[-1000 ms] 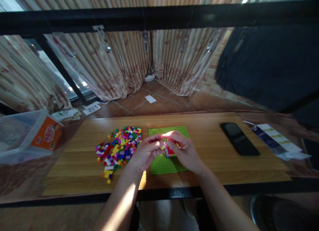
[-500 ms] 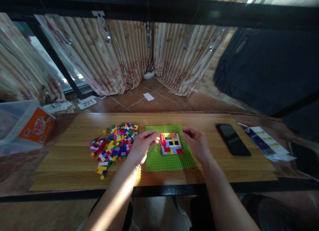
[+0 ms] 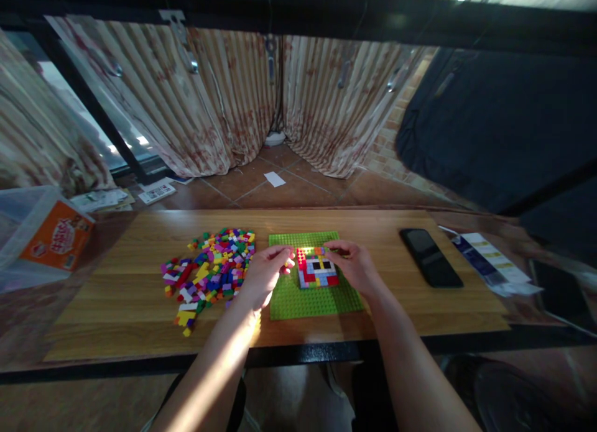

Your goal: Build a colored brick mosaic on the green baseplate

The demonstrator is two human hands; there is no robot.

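Note:
A green baseplate [image 3: 321, 301] lies on the wooden table [image 3: 410, 301]. On it stands a small flat brick build [image 3: 317, 270] in red, white, black, yellow and blue. My left hand [image 3: 263, 273] rests at the build's left edge with fingers pinched on a small brick I cannot make out. At the build's upper right corner, my right hand [image 3: 357, 264] has its fingertips curled and touching the build. A pile of loose coloured bricks [image 3: 212, 270] lies left of the plate.
A black phone [image 3: 430, 248] lies right of the plate, with a printed leaflet [image 3: 489, 261] beyond it. A clear plastic tub with an orange box [image 3: 51, 239] sits at the far left. Curtains and a black rail stand behind the table.
My hands lifted off the build, parted, then my right hand came back to its upper right corner. My left hand stays at its left edge.

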